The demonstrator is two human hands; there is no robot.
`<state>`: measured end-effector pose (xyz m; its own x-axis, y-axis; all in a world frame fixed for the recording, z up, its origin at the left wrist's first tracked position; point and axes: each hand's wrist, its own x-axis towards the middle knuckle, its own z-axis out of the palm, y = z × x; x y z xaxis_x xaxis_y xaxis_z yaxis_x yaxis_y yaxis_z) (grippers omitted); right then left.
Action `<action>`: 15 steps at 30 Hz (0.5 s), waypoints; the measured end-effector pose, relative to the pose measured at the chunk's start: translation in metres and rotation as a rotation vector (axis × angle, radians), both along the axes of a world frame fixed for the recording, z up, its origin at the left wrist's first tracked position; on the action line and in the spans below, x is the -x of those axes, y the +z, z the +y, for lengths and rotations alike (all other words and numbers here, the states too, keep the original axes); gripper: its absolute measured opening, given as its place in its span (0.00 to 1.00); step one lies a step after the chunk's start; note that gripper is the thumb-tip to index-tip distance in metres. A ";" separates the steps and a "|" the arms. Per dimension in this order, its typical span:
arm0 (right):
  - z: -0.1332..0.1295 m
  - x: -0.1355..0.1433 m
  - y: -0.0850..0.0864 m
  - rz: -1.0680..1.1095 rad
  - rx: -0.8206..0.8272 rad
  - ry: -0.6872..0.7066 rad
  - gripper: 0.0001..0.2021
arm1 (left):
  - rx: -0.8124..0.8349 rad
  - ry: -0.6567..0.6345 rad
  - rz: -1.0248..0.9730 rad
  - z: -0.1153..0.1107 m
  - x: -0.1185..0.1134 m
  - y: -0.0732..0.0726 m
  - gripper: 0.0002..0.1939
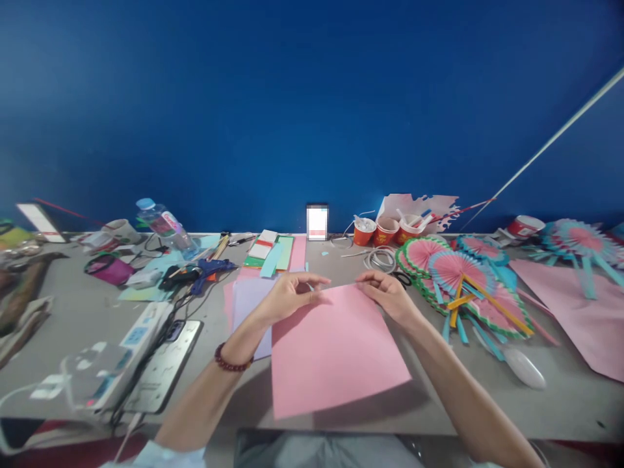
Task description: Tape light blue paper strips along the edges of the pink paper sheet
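A pink sheet of paper hangs tilted in front of me, its lower edge lifted off the table and casting a shadow. My left hand pinches its far edge near the left corner, thumb on top. At the far right corner, my right hand has its fingers closed on the same sheet. Beneath the left forearm and partly behind the pink sheet lie lilac paper sheets. Just right of my right hand are black scissors, mostly hidden by folded paper fans.
A power strip and a phone lie at left, near a blue glue gun and a plastic bottle. Red paper cups stand at the back. A white computer mouse and a large pink sheet lie right.
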<state>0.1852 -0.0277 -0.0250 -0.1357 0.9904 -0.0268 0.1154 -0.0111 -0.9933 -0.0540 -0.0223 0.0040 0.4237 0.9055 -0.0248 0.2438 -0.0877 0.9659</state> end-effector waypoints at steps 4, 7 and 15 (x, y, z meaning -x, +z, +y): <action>0.000 -0.011 -0.022 -0.110 -0.074 -0.086 0.18 | 0.001 -0.012 0.171 0.006 0.014 -0.015 0.20; 0.000 -0.018 -0.041 -0.164 -0.068 -0.124 0.18 | -0.001 0.065 0.202 0.012 0.021 -0.034 0.15; 0.007 -0.031 -0.079 -0.126 0.133 -0.112 0.22 | 0.089 0.151 0.097 0.023 0.032 -0.088 0.15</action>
